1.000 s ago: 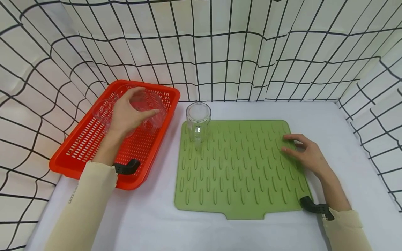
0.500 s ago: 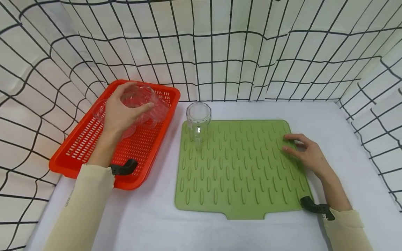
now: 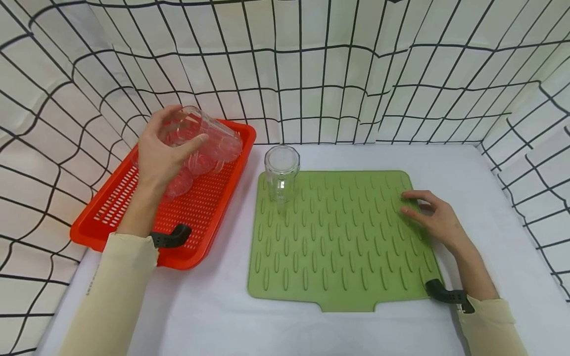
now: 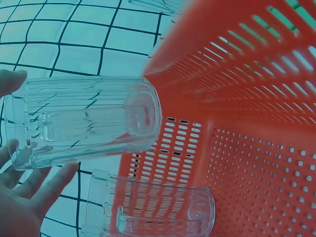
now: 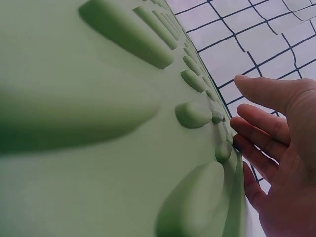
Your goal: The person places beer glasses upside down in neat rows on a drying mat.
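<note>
My left hand [image 3: 156, 155] grips a clear glass mug [image 3: 218, 134] near its rim, thumb on one side and fingers on the other. The mug tilts, its base pointing right, above the red plastic basket [image 3: 189, 235]. In the left wrist view a second glass mug [image 4: 163, 210] lies below the held one. More clear glassware [image 3: 180, 183] shows in the basket, partly hidden. One glass mug [image 3: 282, 173] stands upside down on the far left corner of the green ribbed mat [image 3: 343, 237]. My right hand [image 3: 436, 220] rests at the mat's right edge, fingers loosely bent, holding nothing.
A white cloth [image 3: 213, 316] covers the table. Black wire grid panels [image 3: 329, 74] with white sheeting behind them enclose the back and both sides. The basket stands close to the left panel, and its raised rim lies under my left wrist.
My left hand has lifted the glass mug up out of the pile in the basket and shifted slightly left. The right hand and the mug on the mat have not moved.
</note>
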`<state>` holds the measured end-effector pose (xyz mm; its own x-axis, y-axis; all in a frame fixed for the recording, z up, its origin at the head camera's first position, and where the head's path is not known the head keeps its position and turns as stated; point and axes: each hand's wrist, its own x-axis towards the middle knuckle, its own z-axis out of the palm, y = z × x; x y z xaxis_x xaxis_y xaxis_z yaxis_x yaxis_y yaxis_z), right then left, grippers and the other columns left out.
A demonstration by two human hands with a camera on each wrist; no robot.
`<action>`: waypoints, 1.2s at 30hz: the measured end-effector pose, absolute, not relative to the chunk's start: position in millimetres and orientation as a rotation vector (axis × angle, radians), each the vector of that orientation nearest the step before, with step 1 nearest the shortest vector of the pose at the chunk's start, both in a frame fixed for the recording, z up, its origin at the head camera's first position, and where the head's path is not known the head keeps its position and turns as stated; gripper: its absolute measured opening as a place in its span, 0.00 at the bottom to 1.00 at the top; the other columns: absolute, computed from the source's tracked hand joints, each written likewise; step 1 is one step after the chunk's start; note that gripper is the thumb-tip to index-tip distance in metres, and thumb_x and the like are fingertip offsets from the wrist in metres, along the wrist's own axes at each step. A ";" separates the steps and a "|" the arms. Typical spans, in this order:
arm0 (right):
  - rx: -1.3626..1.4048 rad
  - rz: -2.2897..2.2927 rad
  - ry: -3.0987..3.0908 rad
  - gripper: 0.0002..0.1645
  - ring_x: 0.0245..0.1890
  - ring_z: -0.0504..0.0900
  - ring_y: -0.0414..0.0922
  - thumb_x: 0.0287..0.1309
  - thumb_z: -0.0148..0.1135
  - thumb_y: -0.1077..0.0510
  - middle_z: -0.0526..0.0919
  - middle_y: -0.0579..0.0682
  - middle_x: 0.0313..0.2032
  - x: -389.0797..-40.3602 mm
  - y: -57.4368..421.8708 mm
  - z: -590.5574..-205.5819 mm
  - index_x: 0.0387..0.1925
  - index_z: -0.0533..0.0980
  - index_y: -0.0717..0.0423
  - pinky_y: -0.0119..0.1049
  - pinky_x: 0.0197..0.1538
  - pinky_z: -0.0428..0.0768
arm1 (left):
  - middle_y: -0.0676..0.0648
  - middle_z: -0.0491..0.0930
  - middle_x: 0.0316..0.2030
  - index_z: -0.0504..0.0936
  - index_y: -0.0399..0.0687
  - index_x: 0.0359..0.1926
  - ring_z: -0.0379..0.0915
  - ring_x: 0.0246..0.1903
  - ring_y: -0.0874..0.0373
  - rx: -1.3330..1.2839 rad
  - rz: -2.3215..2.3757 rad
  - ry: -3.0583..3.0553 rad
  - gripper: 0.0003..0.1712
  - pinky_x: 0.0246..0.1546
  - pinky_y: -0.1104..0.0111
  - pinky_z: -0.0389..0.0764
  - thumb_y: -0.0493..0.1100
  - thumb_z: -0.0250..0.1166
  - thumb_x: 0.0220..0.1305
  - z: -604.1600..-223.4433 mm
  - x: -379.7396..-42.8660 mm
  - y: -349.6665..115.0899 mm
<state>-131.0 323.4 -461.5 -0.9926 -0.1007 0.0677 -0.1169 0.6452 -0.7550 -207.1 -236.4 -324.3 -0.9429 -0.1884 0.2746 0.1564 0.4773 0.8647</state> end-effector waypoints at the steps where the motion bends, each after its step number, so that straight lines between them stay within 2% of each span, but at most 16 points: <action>1: 0.186 1.307 -2.831 0.26 0.60 0.62 0.11 0.68 0.69 0.49 0.79 0.58 0.65 -131.1 323.6 -461.7 0.64 0.77 0.52 0.12 0.59 0.65 | 0.56 0.75 0.64 0.72 0.65 0.72 0.74 0.63 0.59 0.011 -1.466 -2.375 0.39 0.59 0.73 0.83 0.48 0.76 0.61 -324.0 -208.0 -236.1; 7: 0.167 1.308 -2.845 0.27 0.59 0.62 0.12 0.69 0.68 0.48 0.77 0.57 0.67 -131.5 324.5 -461.5 0.65 0.77 0.51 0.12 0.59 0.65 | 0.56 0.78 0.61 0.74 0.59 0.70 0.76 0.61 0.58 -0.049 -1.525 -2.271 0.38 0.56 0.76 0.83 0.43 0.77 0.59 -322.4 -212.0 -234.4; 16: 0.155 1.311 -2.852 0.27 0.59 0.61 0.12 0.69 0.67 0.47 0.77 0.57 0.67 -130.2 324.4 -461.4 0.65 0.77 0.51 0.11 0.58 0.64 | 0.53 0.80 0.56 0.77 0.55 0.68 0.78 0.57 0.56 -0.126 -1.632 -2.128 0.36 0.45 0.82 0.84 0.39 0.75 0.58 -321.3 -210.3 -233.8; 19: 0.148 1.304 -2.859 0.27 0.61 0.65 0.18 0.70 0.67 0.47 0.77 0.57 0.68 -130.4 324.1 -461.1 0.65 0.76 0.51 0.12 0.59 0.65 | 0.51 0.81 0.54 0.77 0.55 0.68 0.80 0.54 0.55 -0.154 -1.693 -2.060 0.36 0.42 0.81 0.85 0.37 0.75 0.57 -320.5 -210.7 -232.1; 21: 0.137 1.299 -2.872 0.27 0.67 0.69 0.29 0.70 0.66 0.46 0.76 0.57 0.69 -130.5 323.9 -460.6 0.66 0.76 0.51 0.20 0.64 0.69 | 0.50 0.81 0.53 0.77 0.56 0.68 0.80 0.53 0.54 -0.176 -1.728 -2.020 0.37 0.41 0.80 0.85 0.36 0.75 0.56 -320.2 -211.3 -230.8; 23: 0.122 1.307 -2.885 0.28 0.71 0.71 0.45 0.70 0.66 0.46 0.75 0.58 0.70 -130.4 323.9 -460.0 0.66 0.75 0.52 0.35 0.70 0.73 | 0.49 0.81 0.53 0.76 0.56 0.69 0.80 0.52 0.53 -0.194 -1.760 -1.985 0.39 0.40 0.79 0.85 0.35 0.75 0.55 -320.1 -211.9 -229.4; 25: 0.112 1.316 -2.896 0.29 0.72 0.69 0.59 0.71 0.66 0.46 0.73 0.59 0.71 -130.4 324.0 -459.8 0.67 0.75 0.53 0.52 0.72 0.72 | 0.49 0.81 0.52 0.76 0.56 0.69 0.80 0.52 0.52 -0.210 -1.772 -1.966 0.40 0.40 0.79 0.85 0.35 0.75 0.55 -320.1 -212.4 -228.3; 27: 0.109 1.326 -2.898 0.29 0.72 0.69 0.63 0.71 0.65 0.46 0.72 0.60 0.72 -130.3 324.2 -459.8 0.67 0.75 0.53 0.62 0.69 0.71 | 0.51 0.81 0.52 0.76 0.57 0.70 0.80 0.53 0.52 -0.215 -1.749 -1.981 0.39 0.41 0.79 0.84 0.36 0.74 0.56 -320.2 -212.5 -227.4; 28: 0.110 1.321 -2.899 0.29 0.72 0.69 0.63 0.71 0.65 0.46 0.73 0.60 0.72 -130.4 324.3 -460.0 0.67 0.75 0.53 0.58 0.71 0.72 | 0.51 0.81 0.52 0.76 0.57 0.70 0.80 0.53 0.52 -0.219 -1.744 -1.985 0.39 0.41 0.79 0.84 0.36 0.74 0.56 -320.1 -212.6 -227.0; 30: 0.114 1.305 -2.897 0.29 0.71 0.69 0.62 0.71 0.65 0.46 0.74 0.58 0.71 -130.4 324.5 -460.4 0.67 0.75 0.52 0.44 0.71 0.73 | 0.52 0.80 0.52 0.77 0.58 0.70 0.80 0.53 0.53 -0.216 -1.720 -2.009 0.38 0.41 0.79 0.84 0.37 0.73 0.57 -319.8 -212.4 -226.4; 33: 0.121 1.283 -2.894 0.28 0.71 0.70 0.60 0.71 0.65 0.45 0.75 0.57 0.70 -130.5 324.7 -460.8 0.66 0.76 0.51 0.23 0.64 0.70 | 0.52 0.79 0.52 0.78 0.60 0.70 0.78 0.53 0.54 -0.210 -1.727 -2.023 0.36 0.41 0.79 0.84 0.37 0.72 0.59 -318.8 -211.9 -225.1; 34: 0.121 1.279 -2.894 0.28 0.71 0.69 0.60 0.71 0.65 0.45 0.75 0.57 0.70 -130.5 324.9 -460.9 0.66 0.76 0.50 0.20 0.62 0.69 | 0.51 0.78 0.52 0.78 0.59 0.69 0.77 0.53 0.54 -0.214 -1.738 -2.020 0.36 0.41 0.79 0.84 0.36 0.71 0.60 -318.5 -211.8 -224.6; 36: 0.121 1.279 -2.894 0.28 0.71 0.70 0.60 0.71 0.65 0.45 0.75 0.57 0.70 -130.5 325.1 -460.8 0.67 0.76 0.50 0.22 0.63 0.69 | 0.50 0.77 0.52 0.79 0.58 0.69 0.76 0.54 0.53 -0.226 -1.787 -1.999 0.35 0.40 0.79 0.85 0.34 0.70 0.60 -317.8 -211.7 -223.3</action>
